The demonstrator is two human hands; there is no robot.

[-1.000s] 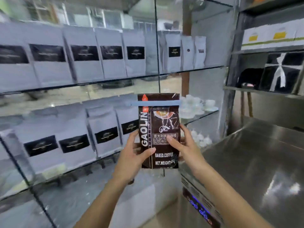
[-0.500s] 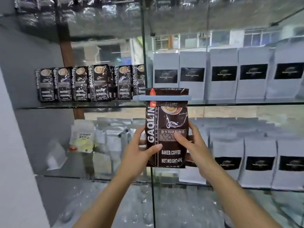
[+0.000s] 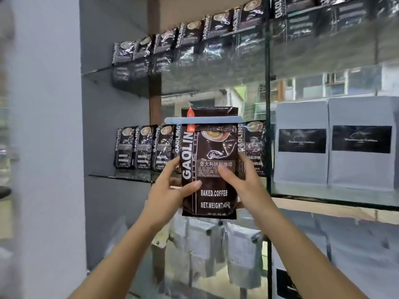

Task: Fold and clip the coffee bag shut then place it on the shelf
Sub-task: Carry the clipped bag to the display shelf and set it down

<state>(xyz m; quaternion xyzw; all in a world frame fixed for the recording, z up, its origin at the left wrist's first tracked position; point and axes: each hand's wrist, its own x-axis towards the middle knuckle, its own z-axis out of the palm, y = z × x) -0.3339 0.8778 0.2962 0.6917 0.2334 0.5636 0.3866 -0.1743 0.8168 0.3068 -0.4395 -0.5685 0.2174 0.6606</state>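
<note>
Glass shelves (image 3: 121,176) lined with matching dark bags fill the background; in front of them an upright dark brown foil coffee bag (image 3: 209,167), pale blue bar clip (image 3: 203,120) across its top, is gripped by left hand (image 3: 167,192) and right hand (image 3: 244,186).

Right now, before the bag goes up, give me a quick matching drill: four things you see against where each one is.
Things:
1. coffee bag
2. blue clip
3. grey bags
4. row of dark bags

Places:
A. across the bag's folded top
B. on the glass shelf, behind the held bag and to its left
C. on the shelf right of the glass divider
D. held upright between left hand and right hand

Pairs: 1-D, 2-A, 3-C, 4-B
</note>
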